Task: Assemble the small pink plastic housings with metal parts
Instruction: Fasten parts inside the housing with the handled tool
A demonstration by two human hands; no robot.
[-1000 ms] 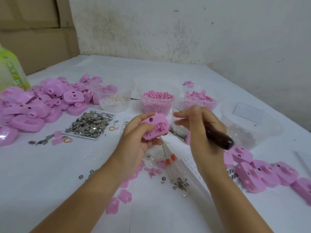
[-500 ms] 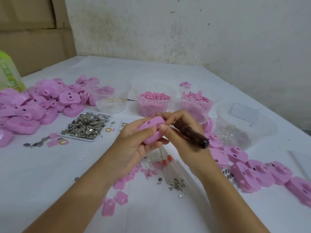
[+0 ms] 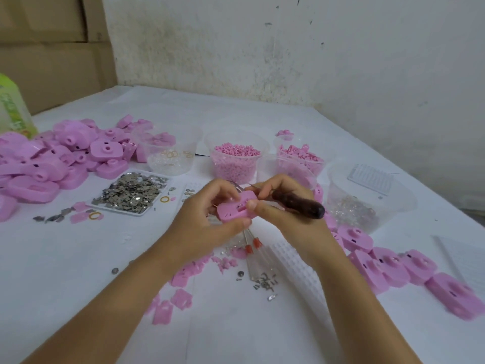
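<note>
My left hand [image 3: 207, 219] grips a small pink plastic housing [image 3: 237, 209] above the middle of the table, its slotted inner face turned up. My right hand [image 3: 283, 206] holds a tool with a dark wooden handle [image 3: 301, 204]; its thumb and forefinger rest on the housing's right edge. The tool's thin metal tip points left over the housing, partly hidden by fingers. A flat tray of small metal parts [image 3: 131, 191] lies to the left. A pile of pink housings [image 3: 52, 164] fills the far left; a row of housings [image 3: 388, 264] lies at the right.
Clear tubs stand behind my hands: one with rings [image 3: 170, 156], one with pink pellets [image 3: 236, 158], one with pink pieces [image 3: 301, 156], a large one with clear bits [image 3: 367, 203]. Two red-tipped tubes [image 3: 252, 248], loose pink clips and metal bits lie below my hands.
The housing has been turned so its slotted face points up. My right hand has come in closer, its fingers now on the housing's right edge.
</note>
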